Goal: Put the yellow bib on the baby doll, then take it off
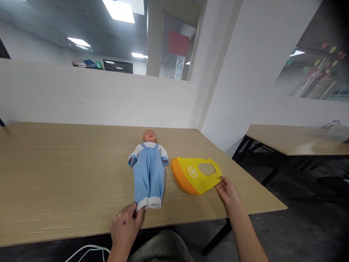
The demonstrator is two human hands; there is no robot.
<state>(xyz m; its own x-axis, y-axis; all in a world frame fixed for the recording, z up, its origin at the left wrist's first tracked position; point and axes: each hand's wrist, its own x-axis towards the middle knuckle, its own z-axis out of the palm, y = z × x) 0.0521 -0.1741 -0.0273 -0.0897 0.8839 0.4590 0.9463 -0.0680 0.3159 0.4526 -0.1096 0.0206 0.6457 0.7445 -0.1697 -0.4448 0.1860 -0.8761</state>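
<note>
A baby doll point(149, 171) in blue overalls and a white top lies on its back on the table, head toward the wall. My left hand point(126, 222) is closed at the white cuff of one trouser leg, pinching it between thumb and finger. To the doll's right lies a yellow silicone bib point(203, 182) with an orange catch pocket and a white citrus-slice print, its neck opening turned to the right. My right hand point(227, 190) grips the bib's right edge, thumb above and the other fingers partly hidden beneath it.
The wooden table point(68, 182) ends at a white wall point(109, 98) with windows above. Its front edge runs close to my lap. A second table point(297, 140) stands to the right, past a gap. White cables point(91, 248) hang below the front edge at left.
</note>
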